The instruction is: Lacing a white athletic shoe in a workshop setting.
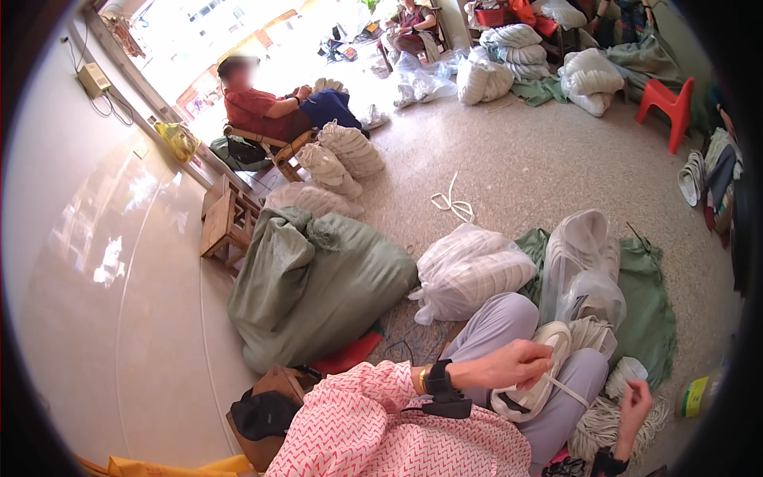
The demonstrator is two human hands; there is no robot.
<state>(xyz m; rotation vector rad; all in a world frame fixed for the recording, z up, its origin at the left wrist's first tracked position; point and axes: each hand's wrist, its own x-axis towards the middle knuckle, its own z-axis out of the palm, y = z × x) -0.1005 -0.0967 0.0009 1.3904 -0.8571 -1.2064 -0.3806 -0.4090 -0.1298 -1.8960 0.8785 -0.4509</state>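
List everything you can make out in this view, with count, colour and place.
Shoe: one, off-white, on the lap
Lace: one, white, across the right leg
Lace pile: one, cream, lower right
Floor lace: at least one, white, centre
Clear bags: two near, several farther, whitish contents
Large sack: one, green, left of centre
Cloth: one, green, right
Stool: one, brown, left wall
Chair: one, red, upper right
Wall box: one, beige, upper left
Seated people: two, reddish tops, upper left and top centre
Trousers: one pair, pale purple, lower centre
Wrist straps: two, black, both wrists
Left grip: one, bare, at the shoe
Right grip: one, bare, over the lace pile
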